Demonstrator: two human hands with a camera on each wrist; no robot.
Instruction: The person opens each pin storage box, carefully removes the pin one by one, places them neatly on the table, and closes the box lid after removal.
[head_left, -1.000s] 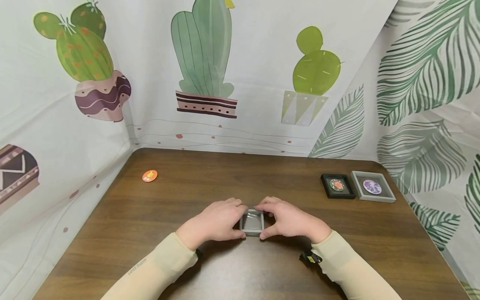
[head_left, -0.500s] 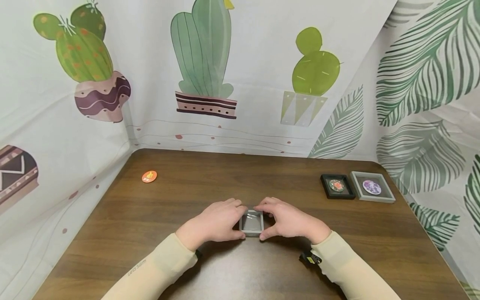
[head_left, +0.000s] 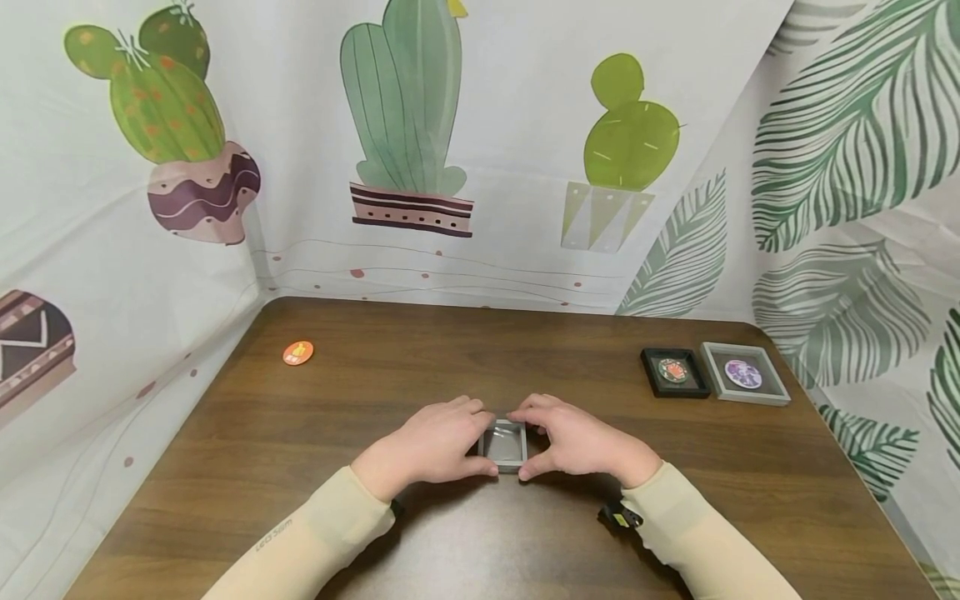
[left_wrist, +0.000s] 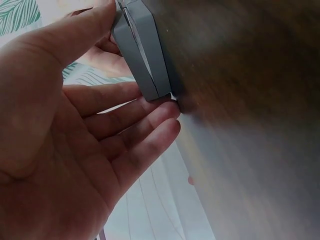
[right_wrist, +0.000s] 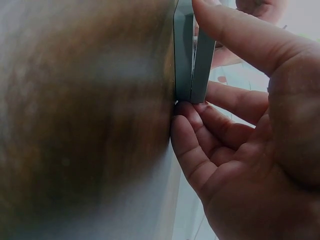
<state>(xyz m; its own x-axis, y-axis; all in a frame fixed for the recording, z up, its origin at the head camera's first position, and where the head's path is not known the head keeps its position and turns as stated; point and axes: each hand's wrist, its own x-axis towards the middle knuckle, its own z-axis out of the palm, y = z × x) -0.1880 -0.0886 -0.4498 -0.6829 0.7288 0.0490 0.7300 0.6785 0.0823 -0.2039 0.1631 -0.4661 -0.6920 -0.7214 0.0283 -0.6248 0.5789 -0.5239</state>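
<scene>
A small grey square display frame (head_left: 504,444) with a clear film window lies on the table between both hands. Its two halves are stacked, and a narrow wedge-shaped gap shows along the side of the frame (left_wrist: 145,55) in the left wrist view. My left hand (head_left: 442,442) grips the left side, thumb at the near edge and fingers at the far edge. On the opposite side my right hand (head_left: 581,437) holds it the same way. In the right wrist view, the thumb lies on the upper half of the frame (right_wrist: 192,60), with a similar gap showing.
At the back right, a black display frame (head_left: 676,372) holds a round green and red badge, beside a larger light grey frame (head_left: 746,373) with a purple round badge. An orange round badge (head_left: 298,352) lies at the back left of the brown table (head_left: 420,350).
My left thumb has slid slightly to the right along the frame's near edge. The right hand and the frame stay in place.
</scene>
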